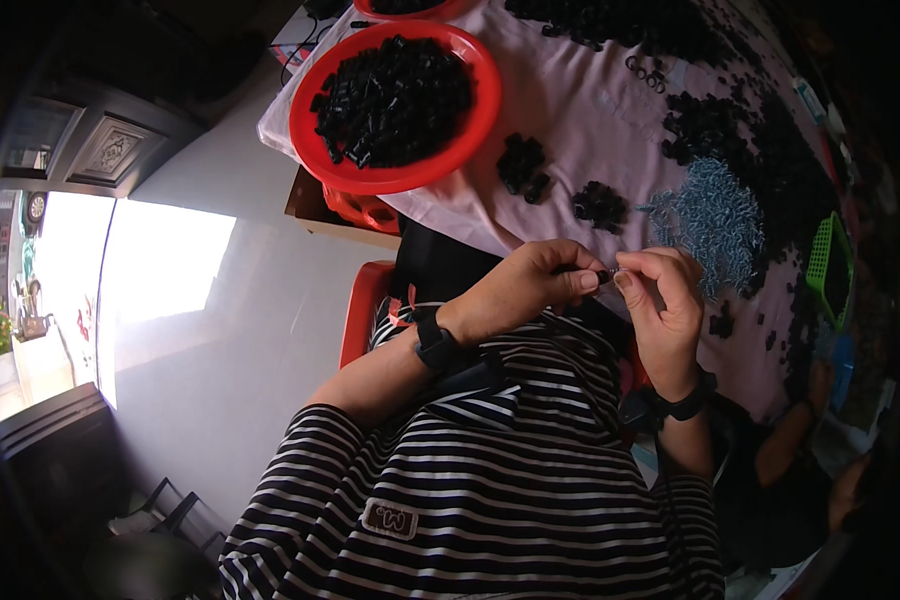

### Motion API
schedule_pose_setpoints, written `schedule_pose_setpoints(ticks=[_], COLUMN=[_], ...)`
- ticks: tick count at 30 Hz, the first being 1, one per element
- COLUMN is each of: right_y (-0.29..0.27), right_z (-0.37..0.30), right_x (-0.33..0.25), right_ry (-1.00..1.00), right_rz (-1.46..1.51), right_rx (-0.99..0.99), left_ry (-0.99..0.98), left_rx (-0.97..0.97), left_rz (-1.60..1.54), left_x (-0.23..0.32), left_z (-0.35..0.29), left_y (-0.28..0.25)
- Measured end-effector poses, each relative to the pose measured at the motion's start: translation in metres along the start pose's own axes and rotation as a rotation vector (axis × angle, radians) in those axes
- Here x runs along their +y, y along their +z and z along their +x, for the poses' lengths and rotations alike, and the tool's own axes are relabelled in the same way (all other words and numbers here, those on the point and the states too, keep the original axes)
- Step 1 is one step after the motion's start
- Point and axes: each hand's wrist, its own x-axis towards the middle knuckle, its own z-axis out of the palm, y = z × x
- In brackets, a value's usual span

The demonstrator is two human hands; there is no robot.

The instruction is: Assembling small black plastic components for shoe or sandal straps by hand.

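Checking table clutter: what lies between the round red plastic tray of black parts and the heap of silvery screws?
In the head view, two small piles of black parts lie on pink cloth between the red tray and the screws.

The left hand (530, 285) is pinching a small black part (602, 275) at its fingertips, and the right hand (663, 300) is meeting it there — thumb and forefinger closing on the same spot. Just beyond the right hand a heap of pale screws (715, 215) is lying on the pink cloth (590, 110). Beyond the left hand, a red bowl (475, 130) is holding black pieces.
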Motion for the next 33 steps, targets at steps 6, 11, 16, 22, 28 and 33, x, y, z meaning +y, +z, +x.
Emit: schedule_pose_setpoints(ticks=[6, 11, 16, 22, 28, 33], right_y=[0.0035, 0.0057, 0.0060, 0.0095, 0.0062, 0.0088], right_z=[-0.0010, -0.0022, -0.0029, -0.0073, -0.0074, -0.0096], right_x=[-0.0006, 0.0013, 0.0008, 0.0009, 0.0045, 0.0054], right_ry=[-0.028, 0.019, -0.001, 0.064, 0.098, 0.107], right_rz=[-0.022, 0.007, -0.041, 0.011, 0.046, 0.022], right_rx=[-0.038, -0.034, -0.048, -0.025, -0.091, -0.060], left_ry=[0.030, 0.023, 0.033, 0.031, 0.028, 0.022], left_rx=[0.017, 0.015, 0.022, 0.032, 0.013, 0.017], left_rz=[-0.001, -0.013, -0.014, -0.042, -0.098, -0.106], left_x=[-0.0013, -0.0036, -0.0033, -0.0020, -0.0066, -0.0042], left_z=[-0.0005, 0.0005, -0.0001, 0.0001, 0.0011, 0.0015], left_y=[-0.0007, -0.0012, -0.0004, 0.0006, -0.0013, -0.0002])
